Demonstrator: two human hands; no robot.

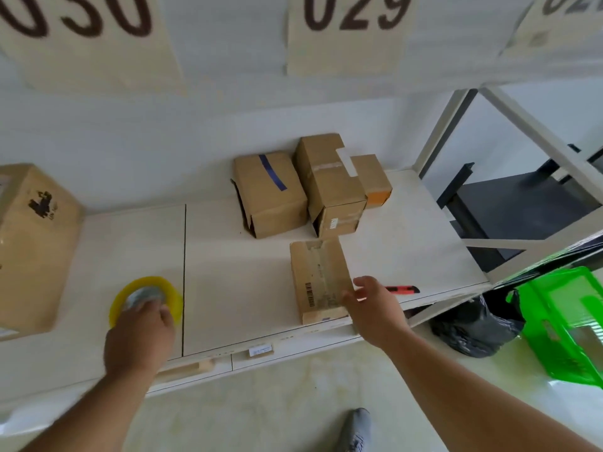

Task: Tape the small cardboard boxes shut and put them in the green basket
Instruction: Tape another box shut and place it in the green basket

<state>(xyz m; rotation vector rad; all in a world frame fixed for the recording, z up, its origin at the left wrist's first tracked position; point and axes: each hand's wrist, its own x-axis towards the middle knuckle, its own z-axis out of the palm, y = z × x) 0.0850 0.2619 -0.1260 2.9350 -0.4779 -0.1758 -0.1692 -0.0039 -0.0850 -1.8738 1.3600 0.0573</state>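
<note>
At the far left we see a large cardboard carton [32, 243], its brown face glossy with clear tape and marked by a black smudge, standing on the smooth white shelf [238, 288]. Next to it lies a roll of yellow tape [146, 300], a flat translucent ring with a pale core, and our left hand [138, 334] reaches over its near edge with fingers curled down onto it; the fingertips are blurred, so we cannot tell whether it truly grips the roll or only touches it. A thin dark seam runs across the shelf just right of the roll. Toward the back stand two small cardboard boxes side by side: a blue-striped box [270, 194], creased and gaping at its lower left corner, and a taller taped box [329, 184] with a white strip on top, an orange-ended box [375, 181] tucked behind its right side. In front of them, near the shelf's edge, lies the barcode box [318, 282], matte brown, flat and oblong. Our right hand [375, 305] is spread loose, fingers at that box's right near corner, holding nothing. Just beyond it lies a slim red and black cutter [404, 290]. On the floor to the right sit a crumpled black plastic bag [473, 324] and the bright green basket [564, 324], slatted plastic, tilted.
</note>
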